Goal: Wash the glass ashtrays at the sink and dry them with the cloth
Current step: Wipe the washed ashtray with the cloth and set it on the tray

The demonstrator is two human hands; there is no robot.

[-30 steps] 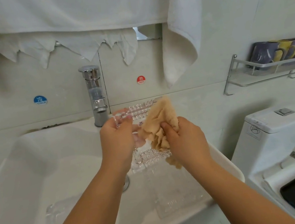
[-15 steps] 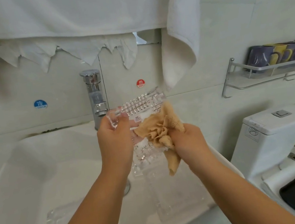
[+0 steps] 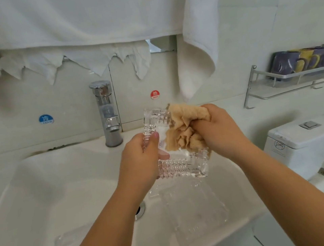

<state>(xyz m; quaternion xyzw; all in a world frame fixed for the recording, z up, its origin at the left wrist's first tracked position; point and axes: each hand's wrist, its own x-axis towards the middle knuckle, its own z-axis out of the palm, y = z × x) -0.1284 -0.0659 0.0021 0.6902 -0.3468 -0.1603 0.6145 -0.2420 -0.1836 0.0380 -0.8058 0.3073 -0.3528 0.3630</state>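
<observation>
The left hand (image 3: 141,163) pinched the cut-glass ashtray (image 3: 173,148) at nine o'clock; the right hand (image 3: 218,129) bunched the tan cloth (image 3: 184,128) inside, seemingly. Turning it steadily would help.

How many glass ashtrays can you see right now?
3. One ashtray held over the sink by the left hand, wiped with the cloth; one in the basin's right; one, faint, at its left. More may be hidden.

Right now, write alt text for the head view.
Above a white sink, the left hand holds a clear glass ashtray while the right hand presses a bunched tan cloth into it. A chrome faucet stands behind; white towels hang above.
</observation>
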